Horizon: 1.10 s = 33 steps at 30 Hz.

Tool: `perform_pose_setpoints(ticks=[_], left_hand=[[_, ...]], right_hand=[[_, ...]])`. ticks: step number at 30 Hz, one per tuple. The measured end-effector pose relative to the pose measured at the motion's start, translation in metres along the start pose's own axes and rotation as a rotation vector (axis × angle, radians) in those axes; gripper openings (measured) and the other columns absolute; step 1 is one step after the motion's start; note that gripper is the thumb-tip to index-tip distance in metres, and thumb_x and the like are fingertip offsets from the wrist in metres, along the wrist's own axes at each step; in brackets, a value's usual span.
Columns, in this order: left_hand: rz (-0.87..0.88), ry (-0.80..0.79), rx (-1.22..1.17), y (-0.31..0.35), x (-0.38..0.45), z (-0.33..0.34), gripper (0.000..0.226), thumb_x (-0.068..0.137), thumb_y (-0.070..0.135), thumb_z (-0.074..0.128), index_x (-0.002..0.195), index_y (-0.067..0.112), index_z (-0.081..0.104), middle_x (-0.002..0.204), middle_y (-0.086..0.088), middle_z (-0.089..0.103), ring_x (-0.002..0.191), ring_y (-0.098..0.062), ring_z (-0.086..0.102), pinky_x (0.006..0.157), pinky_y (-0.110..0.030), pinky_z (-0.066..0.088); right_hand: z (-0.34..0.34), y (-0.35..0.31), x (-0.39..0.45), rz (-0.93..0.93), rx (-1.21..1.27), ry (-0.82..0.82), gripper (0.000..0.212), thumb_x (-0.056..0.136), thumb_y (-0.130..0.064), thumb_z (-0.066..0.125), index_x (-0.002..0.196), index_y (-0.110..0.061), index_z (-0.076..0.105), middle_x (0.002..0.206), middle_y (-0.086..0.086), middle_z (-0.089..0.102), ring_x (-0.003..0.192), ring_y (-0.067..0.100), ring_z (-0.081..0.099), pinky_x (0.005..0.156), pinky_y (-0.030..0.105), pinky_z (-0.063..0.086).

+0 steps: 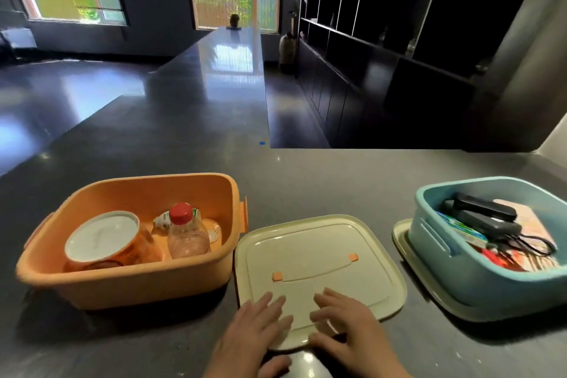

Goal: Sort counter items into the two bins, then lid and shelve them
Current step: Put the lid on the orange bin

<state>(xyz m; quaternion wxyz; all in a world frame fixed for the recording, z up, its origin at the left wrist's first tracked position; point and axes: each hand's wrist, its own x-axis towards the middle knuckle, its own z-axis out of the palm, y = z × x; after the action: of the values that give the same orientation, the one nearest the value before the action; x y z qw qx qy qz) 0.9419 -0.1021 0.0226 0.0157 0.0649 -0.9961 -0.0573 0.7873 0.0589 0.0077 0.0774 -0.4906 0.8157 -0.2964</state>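
A cream lid (319,248) lies flat on the dark counter between two bins. My left hand (257,325) rests on its near edge with straight fingers, the thumb apart from the rim. My right hand (346,325) has its fingers on top of the lid and its thumb against the near rim, pinching it. The orange bin (129,282) at the left holds a bowl-shaped tub, a red-capped clear bottle (187,233) and small packets. At the right, the blue bin (478,279) holds black devices, cables and flat packets, and stands on a second cream lid (405,242).
The dark counter (306,181) runs far ahead and to the right. A tall dark shelving unit (399,24) lines the right wall beyond a gap in the floor space. Windows are at the back.
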Motion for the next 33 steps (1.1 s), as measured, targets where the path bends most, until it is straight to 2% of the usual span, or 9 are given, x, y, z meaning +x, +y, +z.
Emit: perform_pose_setpoints(ticks=[3, 6, 9, 13, 16, 19, 25, 28, 33], left_hand=[[-0.070, -0.172, -0.139, 0.001, -0.004, 0.003, 0.052, 0.063, 0.081, 0.055, 0.108, 0.056, 0.062, 0.127, 0.033, 0.053, 0.118, 0.011, 0.050, 0.110, -0.016, 0.009], [-0.040, 0.026, -0.340, 0.000, -0.002, 0.017, 0.051, 0.085, 0.061, 0.051, 0.134, 0.048, 0.043, 0.145, 0.035, 0.022, 0.137, 0.016, 0.013, 0.110, -0.008, -0.011], [-0.043, 0.158, -0.368, -0.002, 0.000, 0.019, 0.045, 0.089, 0.055, 0.049, 0.134, 0.049, 0.043, 0.141, 0.040, 0.024, 0.133, 0.022, 0.005, 0.118, -0.016, -0.001], [0.016, 0.324, -0.393, -0.001, 0.004, -0.009, 0.042, 0.085, 0.050, 0.058, 0.126, 0.044, 0.054, 0.131, 0.034, 0.047, 0.128, 0.018, 0.032, 0.115, -0.026, 0.023], [0.023, 0.546, -0.470, -0.003, 0.014, -0.041, 0.031, 0.086, 0.041, 0.056, 0.117, 0.038, 0.060, 0.117, 0.027, 0.060, 0.114, 0.010, 0.051, 0.100, -0.017, 0.041], [-0.046, 0.613, -0.676, -0.005, 0.028, -0.074, 0.023, 0.089, 0.039, 0.054, 0.110, 0.032, 0.063, 0.104, 0.021, 0.063, 0.102, 0.001, 0.058, 0.087, -0.018, 0.047], [-0.051, 0.793, -0.924, -0.017, 0.040, -0.125, 0.023, 0.087, 0.040, 0.051, 0.093, 0.023, 0.065, 0.084, 0.010, 0.065, 0.080, -0.004, 0.059, 0.066, -0.014, 0.044], [-0.012, 0.816, -0.985, -0.037, 0.035, -0.148, 0.017, 0.088, 0.032, 0.053, 0.094, 0.022, 0.065, 0.087, 0.005, 0.066, 0.079, -0.005, 0.059, 0.067, -0.013, 0.045], [-0.084, 0.878, -1.241, -0.073, 0.031, -0.181, 0.016, 0.086, 0.035, 0.058, 0.095, 0.027, 0.069, 0.083, 0.005, 0.068, 0.075, -0.007, 0.061, 0.060, -0.017, 0.051]], right_hand=[[-0.011, 0.006, -0.006, -0.075, 0.002, -0.051, 0.036, 0.074, -0.060, 0.069, 0.093, -0.029, 0.073, 0.108, -0.025, 0.063, 0.111, -0.012, 0.049, 0.098, 0.009, 0.033], [-0.010, 0.007, -0.013, -0.146, -0.086, -0.043, 0.021, 0.083, -0.041, 0.069, 0.076, -0.023, 0.062, 0.086, -0.015, 0.061, 0.082, 0.003, 0.057, 0.073, 0.029, 0.049], [-0.010, 0.009, -0.012, -0.150, -0.057, 0.073, 0.009, 0.078, -0.029, 0.077, 0.075, -0.024, 0.071, 0.098, -0.020, 0.068, 0.093, -0.006, 0.062, 0.083, 0.029, 0.054], [-0.036, -0.002, 0.013, -0.189, -0.171, -0.032, 0.015, 0.090, -0.032, 0.058, 0.100, -0.027, 0.067, 0.112, -0.013, 0.066, 0.110, -0.002, 0.053, 0.110, 0.023, 0.033], [-0.061, -0.026, 0.019, -0.321, -0.092, 0.472, 0.014, 0.089, -0.034, 0.057, 0.096, -0.025, 0.064, 0.101, -0.014, 0.067, 0.106, -0.005, 0.054, 0.108, 0.027, 0.032], [-0.077, -0.037, 0.043, -0.370, -0.079, 0.647, 0.020, 0.088, -0.034, 0.057, 0.098, -0.020, 0.068, 0.105, -0.011, 0.066, 0.110, 0.006, 0.057, 0.109, 0.035, 0.028], [-0.117, -0.030, 0.072, 0.070, 0.166, 0.956, 0.085, 0.078, -0.054, 0.066, 0.145, -0.017, 0.031, 0.152, 0.006, 0.030, 0.141, 0.020, 0.024, 0.115, 0.039, 0.018], [-0.140, -0.021, 0.074, 0.194, 0.475, 0.899, 0.078, 0.081, -0.039, 0.061, 0.147, -0.022, 0.025, 0.148, 0.005, 0.035, 0.134, 0.015, 0.033, 0.109, 0.030, 0.027], [-0.150, -0.026, 0.086, 0.056, 0.481, 0.801, 0.030, 0.096, -0.029, 0.038, 0.106, -0.009, 0.058, 0.083, -0.009, 0.059, 0.075, 0.001, 0.054, 0.057, 0.002, 0.040]])
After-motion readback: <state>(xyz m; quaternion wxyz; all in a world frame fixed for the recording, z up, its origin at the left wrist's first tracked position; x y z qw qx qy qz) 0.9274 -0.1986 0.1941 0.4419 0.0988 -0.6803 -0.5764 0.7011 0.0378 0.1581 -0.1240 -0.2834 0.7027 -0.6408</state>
